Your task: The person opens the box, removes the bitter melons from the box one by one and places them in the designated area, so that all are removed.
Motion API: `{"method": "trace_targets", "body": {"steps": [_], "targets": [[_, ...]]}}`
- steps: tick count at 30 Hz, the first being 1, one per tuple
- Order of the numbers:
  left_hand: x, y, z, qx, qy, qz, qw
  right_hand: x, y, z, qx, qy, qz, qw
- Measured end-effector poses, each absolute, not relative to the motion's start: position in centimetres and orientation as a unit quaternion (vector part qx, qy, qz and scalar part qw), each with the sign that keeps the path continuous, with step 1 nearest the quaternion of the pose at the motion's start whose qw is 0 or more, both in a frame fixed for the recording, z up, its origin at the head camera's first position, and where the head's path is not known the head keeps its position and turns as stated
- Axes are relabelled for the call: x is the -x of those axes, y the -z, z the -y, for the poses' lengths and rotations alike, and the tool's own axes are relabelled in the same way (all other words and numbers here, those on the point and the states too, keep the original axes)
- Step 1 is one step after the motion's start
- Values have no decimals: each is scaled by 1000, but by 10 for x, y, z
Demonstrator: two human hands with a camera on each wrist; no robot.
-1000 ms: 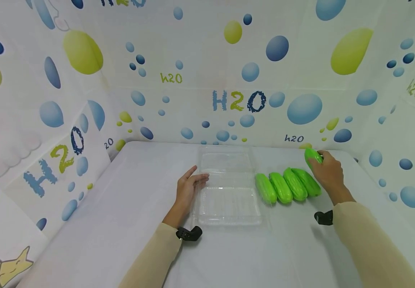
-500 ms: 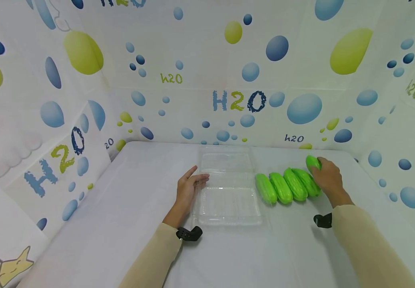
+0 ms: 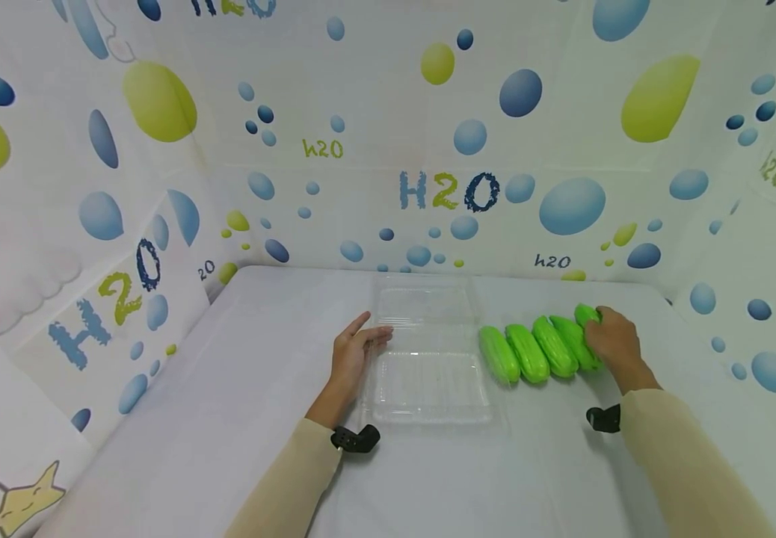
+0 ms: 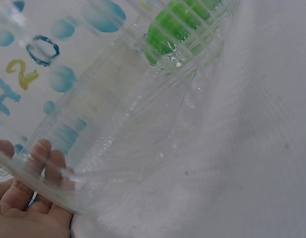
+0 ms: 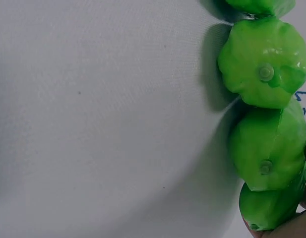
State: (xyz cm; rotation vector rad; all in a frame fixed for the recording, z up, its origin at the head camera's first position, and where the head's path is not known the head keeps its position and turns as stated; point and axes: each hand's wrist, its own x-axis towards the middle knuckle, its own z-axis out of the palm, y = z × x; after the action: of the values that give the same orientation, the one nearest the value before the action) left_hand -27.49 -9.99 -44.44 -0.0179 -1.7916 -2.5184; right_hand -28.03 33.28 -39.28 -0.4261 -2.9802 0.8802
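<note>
My right hand [image 3: 615, 344] holds a green cucumber-shaped vegetable [image 3: 586, 314] at the right end of a row of similar ones. In the right wrist view the held cucumber [image 5: 267, 207] lies right against its neighbour [image 5: 267, 148], with fingertips along its side. Several more glossy green cucumbers [image 3: 526, 354] lie side by side on the table. My left hand [image 3: 353, 355] rests at the left edge of a clear plastic clamshell container [image 3: 428, 418], fingers loosely extended over the rim. Seen from the left wrist, these fingers [image 4: 39, 153] show against the transparent wall.
The container's clear lid [image 3: 425, 302] lies folded back toward the rear wall. A white cloth covers the table [image 3: 260, 388]. Behind stands a white backdrop [image 3: 374, 97] with blue and green bubbles and H2O lettering. A black band [image 3: 356, 438] circles the left wrist.
My right hand has come down and nearer with the cucumber, bringing it against the end of the row. The left hand and the container stay where they were.
</note>
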Motion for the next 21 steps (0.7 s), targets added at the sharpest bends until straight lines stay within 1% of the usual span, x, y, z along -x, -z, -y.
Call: {"method": "trace_targets", "body": {"steps": [6,15,21], "targets": [[275,445,100,0,814,580,25,279,393,-331,144,-274,951,-20],[275,444,100,-3,814,580,24,277,396,-332,158,-290,943,-32],[275,444,99,-6,821,570,26,276,397,-335,165,-297,940,-30]]}}
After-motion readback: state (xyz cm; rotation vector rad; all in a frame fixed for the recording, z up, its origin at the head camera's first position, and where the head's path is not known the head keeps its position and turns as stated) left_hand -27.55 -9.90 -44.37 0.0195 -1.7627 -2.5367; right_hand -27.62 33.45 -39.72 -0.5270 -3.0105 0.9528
